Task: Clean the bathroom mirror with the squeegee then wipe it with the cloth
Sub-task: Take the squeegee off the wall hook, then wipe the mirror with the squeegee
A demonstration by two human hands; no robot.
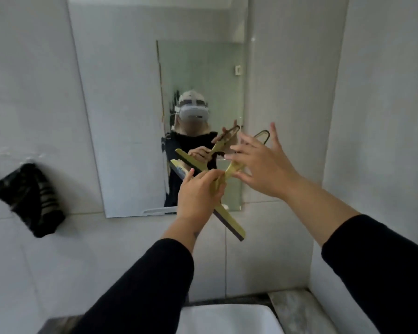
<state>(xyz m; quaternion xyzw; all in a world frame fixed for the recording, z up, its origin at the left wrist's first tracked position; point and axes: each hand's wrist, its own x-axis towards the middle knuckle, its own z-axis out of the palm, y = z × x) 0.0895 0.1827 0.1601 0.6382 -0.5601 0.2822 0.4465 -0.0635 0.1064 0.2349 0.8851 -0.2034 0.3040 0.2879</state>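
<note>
Before the mirror [130, 116], at its five o'clock corner, the left hand [198, 191] is clenched around the neck of the yellow squeegee [229, 222], where handle meets blade bar; the right hand [263, 165] is spread with fingers released, at two o'clock of the left, brushing or about to take the handle. Whether it touches I cannot tell. The squeegee looks light and stiff, a thin plastic body with a dark rubber edge that will flex; its smooth handle may slip if wet, so a wrap around the handle shaft is best. At nine o'clock the dark cloth [27, 198] hangs on the wall, untouched, well apart from both hands. Below, a white sink [227, 319].
</note>
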